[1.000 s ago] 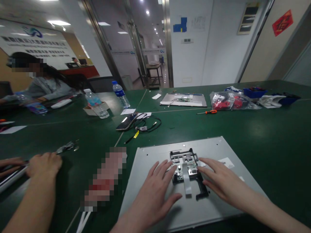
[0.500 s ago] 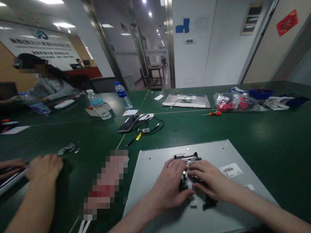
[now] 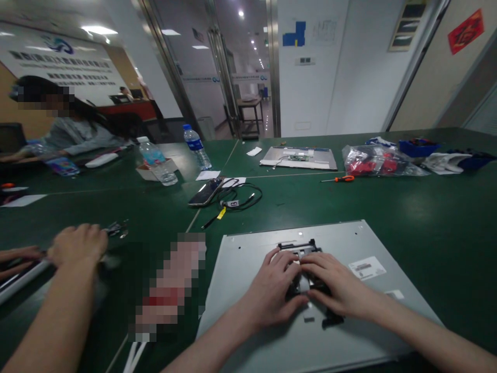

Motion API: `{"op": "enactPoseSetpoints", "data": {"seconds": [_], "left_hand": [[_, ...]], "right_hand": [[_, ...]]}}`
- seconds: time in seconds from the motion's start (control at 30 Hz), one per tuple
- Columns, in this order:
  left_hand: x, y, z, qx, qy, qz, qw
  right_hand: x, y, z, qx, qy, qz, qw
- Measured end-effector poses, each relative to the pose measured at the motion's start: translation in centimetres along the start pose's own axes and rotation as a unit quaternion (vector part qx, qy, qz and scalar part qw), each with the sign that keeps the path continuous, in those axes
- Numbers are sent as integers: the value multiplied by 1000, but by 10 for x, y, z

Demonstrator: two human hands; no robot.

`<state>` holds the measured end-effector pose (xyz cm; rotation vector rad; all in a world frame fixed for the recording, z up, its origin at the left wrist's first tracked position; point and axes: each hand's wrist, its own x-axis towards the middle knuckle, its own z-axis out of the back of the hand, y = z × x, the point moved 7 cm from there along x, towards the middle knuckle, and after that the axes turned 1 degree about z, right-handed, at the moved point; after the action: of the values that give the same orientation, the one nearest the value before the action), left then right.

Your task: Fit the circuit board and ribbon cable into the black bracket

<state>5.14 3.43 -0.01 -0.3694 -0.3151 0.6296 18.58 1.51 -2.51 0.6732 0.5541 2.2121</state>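
Observation:
A large grey metal panel with white labels lies in front of me. On its middle is a small black-and-metal assembly, mostly covered by my fingers. My left hand is closed around its left side, thumb toward me. From the right, my right hand curls over the same assembly, and the fingertips of both hands nearly meet. A black frame piece sticks out beyond the fingers, and another black piece shows below my right hand. A small grey block sits near my left thumb.
At left, another person's hand works beside a pale bar. Ahead lie a phone, black cables, an orange screwdriver, a thin panel, a plastic bag and water bottles. A blurred-out strip borders my panel.
My fingers have shifted slightly over the assembly, and a pale strip now shows between them. The other person's hand at left has moved a little to the right and up.

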Motion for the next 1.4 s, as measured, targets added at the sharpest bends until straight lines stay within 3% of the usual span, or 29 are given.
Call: {"op": "enactPoseSetpoints", "data": {"seconds": [0.63, 0.9, 1.07, 1.4], "left_hand": [[2, -2, 0, 32, -22, -48, 998], [2, -1, -2, 57, -11, -56, 997], [3, 1, -3, 44, -6, -49, 998], [3, -2, 3, 16, -16, -46, 999]], "right_hand": [[0, 4, 11, 38, -7, 10, 999], [0, 6, 16, 37, -56, 14, 998], [-2, 12, 11, 2, -42, 56, 998], [-1, 9, 8, -2, -25, 41, 999]]}}
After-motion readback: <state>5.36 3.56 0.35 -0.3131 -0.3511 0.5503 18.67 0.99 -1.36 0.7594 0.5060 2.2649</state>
